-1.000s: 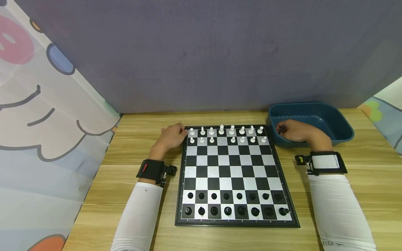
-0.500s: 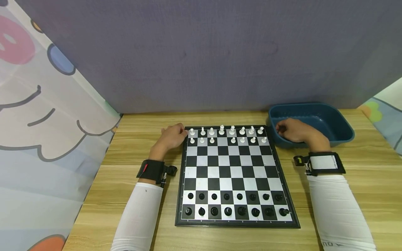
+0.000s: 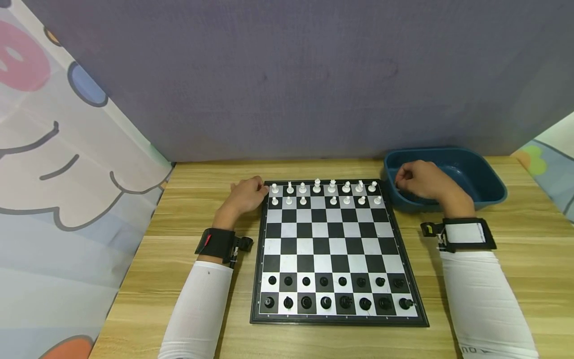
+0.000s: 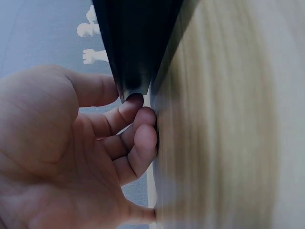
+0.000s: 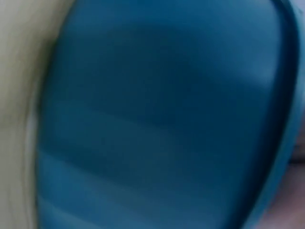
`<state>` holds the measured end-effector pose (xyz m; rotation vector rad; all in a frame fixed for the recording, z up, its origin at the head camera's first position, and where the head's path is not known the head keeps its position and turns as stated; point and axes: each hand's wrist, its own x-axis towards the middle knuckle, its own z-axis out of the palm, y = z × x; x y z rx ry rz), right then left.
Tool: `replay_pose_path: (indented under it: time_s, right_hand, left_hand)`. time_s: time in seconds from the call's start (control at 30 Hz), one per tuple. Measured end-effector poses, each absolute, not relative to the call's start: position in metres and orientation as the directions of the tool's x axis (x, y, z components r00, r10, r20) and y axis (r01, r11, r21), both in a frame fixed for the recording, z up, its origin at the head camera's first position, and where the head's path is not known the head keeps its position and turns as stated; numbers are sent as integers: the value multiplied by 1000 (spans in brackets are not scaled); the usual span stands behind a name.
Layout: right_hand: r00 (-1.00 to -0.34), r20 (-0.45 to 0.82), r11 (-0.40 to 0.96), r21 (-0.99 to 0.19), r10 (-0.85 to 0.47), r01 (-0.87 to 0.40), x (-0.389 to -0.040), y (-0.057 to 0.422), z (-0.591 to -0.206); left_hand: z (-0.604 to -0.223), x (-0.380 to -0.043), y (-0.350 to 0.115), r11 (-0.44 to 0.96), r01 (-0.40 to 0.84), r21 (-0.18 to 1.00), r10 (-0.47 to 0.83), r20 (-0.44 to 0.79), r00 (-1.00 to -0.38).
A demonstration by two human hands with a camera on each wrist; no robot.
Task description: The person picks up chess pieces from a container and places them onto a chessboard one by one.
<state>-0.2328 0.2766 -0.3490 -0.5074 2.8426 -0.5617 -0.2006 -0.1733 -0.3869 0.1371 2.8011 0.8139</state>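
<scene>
A black-framed chessboard [image 3: 329,229] lies on the table, with white chess pieces [image 3: 317,186] in two rows at the far side and black chess pieces [image 3: 326,302] in two rows at the near side. The front white row has a gap near its middle. My left hand [image 3: 246,194] pinches the board's far left corner between thumb and index finger, as the left wrist view shows. Inside the blue basin [image 3: 491,187], my right hand [image 3: 423,178] hovers near the left end, fingers curled downward. Its fingertips are hidden, so anything held there does not show. The right wrist view is mostly blurred basin wall.
The basin stands on the wooden table [image 3: 206,179], close to the board's far right corner. A grey partition [image 3: 287,89] rises directly behind the table's far edge. Wrist straps with small cameras sit on both arms.
My right hand first shifts slightly, then rises a little toward the far side inside the basin. The left hand and all pieces on the board stay where they were.
</scene>
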Motion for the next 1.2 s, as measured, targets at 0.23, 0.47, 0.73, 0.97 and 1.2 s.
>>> replay_pose_path:
  time_s: [0.23,0.47,0.73,0.97,1.2]
  right_hand:
    - [-953,-24,872,-411,-301,-265,-226,268,-336]
    - [-964,119,843,-467,-240,-267,-218,254,-325]
    - [-945,169,804,-497,-280,-327,-207,224,-317]
    - [-918,185,783,-480,-351,-396,-201,196,-322]
    - [-898,172,759,-483,-406,-436,-197,176,-328]
  left_hand:
    - [-387,-201,-173,845,22,534,143,-186,-972]
    - [-387,-201,-174,848,23,530,145,-189,-971]
    - [-387,-200,-174,843,22,538,145,-186,-972]
    - [-388,-201,-174,845,27,534,147,-184,-972]
    - [-387,-201,-174,843,26,537,148,-186,-971]
